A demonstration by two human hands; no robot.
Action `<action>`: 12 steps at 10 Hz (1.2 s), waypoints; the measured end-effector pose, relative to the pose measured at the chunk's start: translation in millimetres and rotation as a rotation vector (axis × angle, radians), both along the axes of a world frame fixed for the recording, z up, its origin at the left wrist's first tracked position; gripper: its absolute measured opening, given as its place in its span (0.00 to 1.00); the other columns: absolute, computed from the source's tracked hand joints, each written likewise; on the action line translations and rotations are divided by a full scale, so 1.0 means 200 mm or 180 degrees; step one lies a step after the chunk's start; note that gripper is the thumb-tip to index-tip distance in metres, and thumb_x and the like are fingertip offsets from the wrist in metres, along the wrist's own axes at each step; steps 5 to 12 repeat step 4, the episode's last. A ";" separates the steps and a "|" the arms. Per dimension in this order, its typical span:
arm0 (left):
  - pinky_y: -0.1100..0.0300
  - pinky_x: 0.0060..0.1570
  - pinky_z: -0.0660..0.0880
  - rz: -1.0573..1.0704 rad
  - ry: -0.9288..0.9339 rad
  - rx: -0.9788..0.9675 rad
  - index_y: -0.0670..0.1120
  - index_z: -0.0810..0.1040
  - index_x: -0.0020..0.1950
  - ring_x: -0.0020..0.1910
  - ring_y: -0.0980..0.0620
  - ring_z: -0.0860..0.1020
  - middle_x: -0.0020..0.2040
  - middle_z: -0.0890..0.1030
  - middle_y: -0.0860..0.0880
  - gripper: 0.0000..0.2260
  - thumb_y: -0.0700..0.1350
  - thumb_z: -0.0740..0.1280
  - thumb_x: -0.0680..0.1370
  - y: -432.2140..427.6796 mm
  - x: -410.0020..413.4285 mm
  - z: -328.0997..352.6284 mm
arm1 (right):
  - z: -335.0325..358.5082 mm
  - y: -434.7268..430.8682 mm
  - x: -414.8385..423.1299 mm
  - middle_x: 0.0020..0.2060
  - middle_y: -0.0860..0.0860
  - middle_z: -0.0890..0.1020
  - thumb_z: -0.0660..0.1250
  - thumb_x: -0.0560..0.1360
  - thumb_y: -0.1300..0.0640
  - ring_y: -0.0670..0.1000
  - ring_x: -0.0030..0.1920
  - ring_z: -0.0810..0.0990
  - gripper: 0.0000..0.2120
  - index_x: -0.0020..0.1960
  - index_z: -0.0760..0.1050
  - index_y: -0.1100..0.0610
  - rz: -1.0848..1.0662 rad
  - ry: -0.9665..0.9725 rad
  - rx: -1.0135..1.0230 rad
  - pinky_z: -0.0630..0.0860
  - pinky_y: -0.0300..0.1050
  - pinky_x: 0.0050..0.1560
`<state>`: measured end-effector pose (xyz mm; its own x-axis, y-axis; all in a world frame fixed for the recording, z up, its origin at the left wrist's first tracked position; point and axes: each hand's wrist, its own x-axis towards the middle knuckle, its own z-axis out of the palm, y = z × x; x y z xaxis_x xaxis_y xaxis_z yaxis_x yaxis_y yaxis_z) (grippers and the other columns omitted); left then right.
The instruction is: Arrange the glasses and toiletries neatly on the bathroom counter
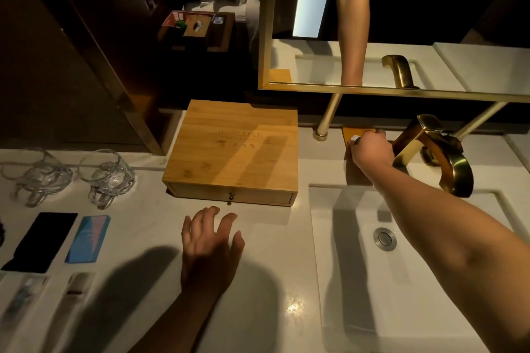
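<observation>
Only readable text was on the lid of the wooden drawer box [232, 149]: "JAMES JOYCE" engraved in capitals, a smaller line under it too faint to read, then a row of Chinese characters ending in 酒店; the first characters were unclear. Blue packet [88, 239] on the desk [149, 226] carried print, too blurred to read. Nothing else was legible.

The pale worktop [266, 281] carries a wooden drawer box [233, 152] just beyond the left fingers [212, 218], with two glasses [107, 178], two flat packets [87, 238] and wrapped toiletries [77, 286] to their left
</observation>
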<state>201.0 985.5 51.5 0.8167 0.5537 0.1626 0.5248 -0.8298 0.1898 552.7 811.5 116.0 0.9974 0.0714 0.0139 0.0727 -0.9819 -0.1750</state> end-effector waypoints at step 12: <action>0.44 0.72 0.61 0.0004 -0.0115 -0.0014 0.52 0.75 0.63 0.64 0.46 0.71 0.64 0.75 0.45 0.18 0.56 0.56 0.77 -0.01 0.01 0.01 | 0.00 -0.01 -0.03 0.63 0.62 0.72 0.65 0.77 0.48 0.65 0.49 0.79 0.21 0.62 0.71 0.62 -0.0061 -0.0022 0.0413 0.72 0.50 0.41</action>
